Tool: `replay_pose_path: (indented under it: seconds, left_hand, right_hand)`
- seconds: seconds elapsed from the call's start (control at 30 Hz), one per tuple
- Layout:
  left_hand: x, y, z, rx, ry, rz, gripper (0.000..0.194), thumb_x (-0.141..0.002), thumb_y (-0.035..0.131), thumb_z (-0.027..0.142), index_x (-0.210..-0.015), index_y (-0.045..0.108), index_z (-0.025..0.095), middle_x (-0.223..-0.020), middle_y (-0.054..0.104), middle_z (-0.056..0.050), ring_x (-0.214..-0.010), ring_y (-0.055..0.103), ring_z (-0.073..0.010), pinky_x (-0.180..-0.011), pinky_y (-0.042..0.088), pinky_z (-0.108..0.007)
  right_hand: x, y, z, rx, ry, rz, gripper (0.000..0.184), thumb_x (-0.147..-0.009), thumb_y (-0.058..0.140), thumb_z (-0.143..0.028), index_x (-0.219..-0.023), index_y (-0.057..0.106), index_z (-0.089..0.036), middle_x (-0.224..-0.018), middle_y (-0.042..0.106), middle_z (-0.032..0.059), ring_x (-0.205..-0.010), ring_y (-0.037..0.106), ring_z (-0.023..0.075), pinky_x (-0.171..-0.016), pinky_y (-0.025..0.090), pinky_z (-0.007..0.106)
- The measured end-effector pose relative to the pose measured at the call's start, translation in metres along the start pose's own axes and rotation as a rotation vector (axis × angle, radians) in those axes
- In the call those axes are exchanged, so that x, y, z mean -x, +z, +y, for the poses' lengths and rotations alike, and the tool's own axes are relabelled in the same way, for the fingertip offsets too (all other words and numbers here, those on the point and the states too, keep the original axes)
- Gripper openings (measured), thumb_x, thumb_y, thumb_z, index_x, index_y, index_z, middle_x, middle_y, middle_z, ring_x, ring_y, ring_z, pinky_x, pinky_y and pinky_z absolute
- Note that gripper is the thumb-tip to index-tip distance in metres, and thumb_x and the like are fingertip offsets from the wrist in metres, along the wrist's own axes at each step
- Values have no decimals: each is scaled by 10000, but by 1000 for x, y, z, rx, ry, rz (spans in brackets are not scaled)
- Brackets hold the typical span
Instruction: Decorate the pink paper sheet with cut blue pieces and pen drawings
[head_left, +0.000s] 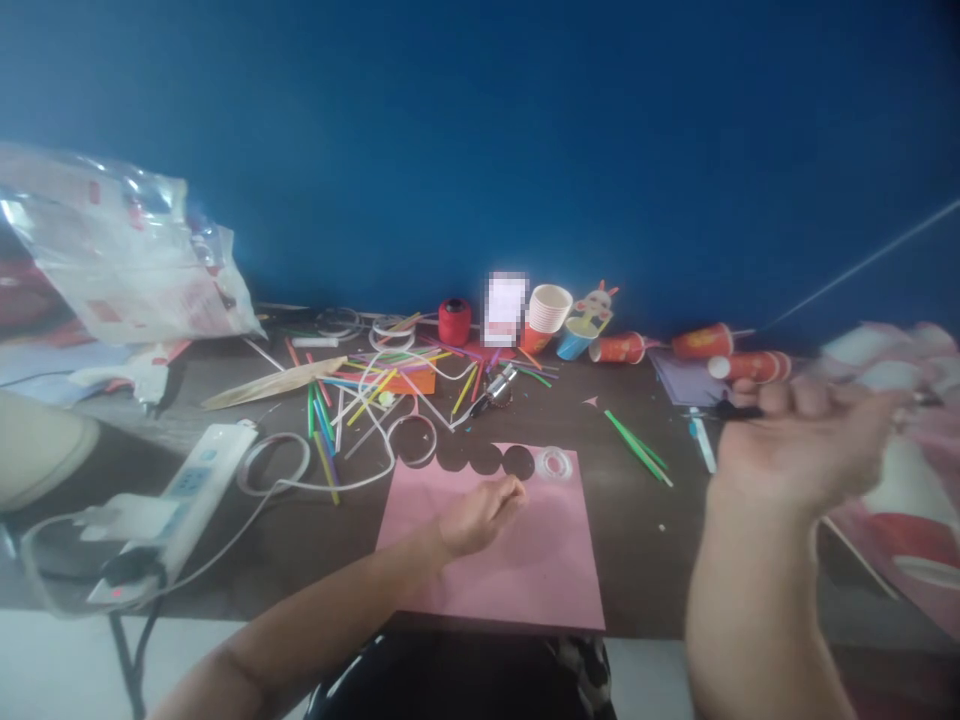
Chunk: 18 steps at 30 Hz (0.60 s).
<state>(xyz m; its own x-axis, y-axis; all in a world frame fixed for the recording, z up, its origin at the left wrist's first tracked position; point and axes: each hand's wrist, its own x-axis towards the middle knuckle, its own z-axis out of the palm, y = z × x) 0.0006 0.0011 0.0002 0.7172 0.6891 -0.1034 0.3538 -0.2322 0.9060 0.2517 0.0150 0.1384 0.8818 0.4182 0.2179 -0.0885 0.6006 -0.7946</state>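
Observation:
A pink sheet of paper [555, 560] lies on the table before me, with a row of round notches along its far edge. My left hand [481, 515] rests over the sheet, fingers curled together; whatever they may hold is hidden. A clear ring, like a small tape roll [554, 463], sits at the sheet's far right corner, just beyond my left fingertips. Raised at the right, my right hand [802, 435] is turned palm up with its fingers bent round a thin dark object [733, 411], too blurred to name.
Loose coloured sticks [390, 385], a white cable [337, 487] and a power strip [184, 510] spread over the left side. Paper cups [550, 308] stand at the back; red cups [619, 349] lie further right. A glue gun [142, 378] lies near a plastic bag [150, 260]. Green sticks [637, 447] lie between my hands.

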Motion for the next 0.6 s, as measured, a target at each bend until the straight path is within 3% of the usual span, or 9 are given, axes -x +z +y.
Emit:
replay_pose_path:
  seconds: [0.07,0.1,0.17,0.33,0.4,0.6]
  left_hand:
    - [0,3,-1,-22,18,-7,271,-870,429,432,-945,456,173,-634,463,50,-545,412,-86,-525,334,-204]
    - [0,5,-2,-63,34,-9,299,-851,471,434,-997,445,174,-620,466,57,-533,418,-89,-518,333,-205]
    - [-1,10,-5,-224,93,8,278,-865,460,378,-1064,449,185,-654,531,36,-572,487,-111,-544,356,-218]
    - [-1,22,-5,-732,218,-52,295,-864,346,167,-1122,488,190,-915,596,-63,-709,577,-166,-558,410,-242]
    - [0,24,-1,-852,224,-119,330,-814,378,118,-1118,491,182,-956,572,-79,-678,566,-163,-540,417,-244]
    - [10,18,16,-903,246,-207,367,-758,388,51,-1096,491,148,-1053,528,-112,-845,555,-205,-695,453,-304]
  right_hand:
    - [-14,-7,1,87,-85,-151,444,-857,414,-498,-545,507,-196,-537,491,-12,-475,536,132,-515,463,345]
    - [-12,-12,9,166,-52,-221,452,-827,454,-526,-555,540,-176,-544,521,3,-480,548,141,-506,475,348]
    - [4,-23,34,273,88,-278,453,-795,500,-556,-565,537,-168,-461,477,-34,-412,501,115,-458,465,306]
    - [39,-38,92,196,515,-307,343,-709,674,-434,-632,442,-194,-433,345,-124,-355,355,47,-430,440,223]
    - [46,-38,98,195,648,-344,337,-678,714,-392,-667,436,-202,-440,330,-134,-359,343,44,-433,440,217]
    - [87,-56,83,257,691,-552,311,-763,633,-411,-638,447,-195,-431,344,-110,-355,348,51,-418,394,207]
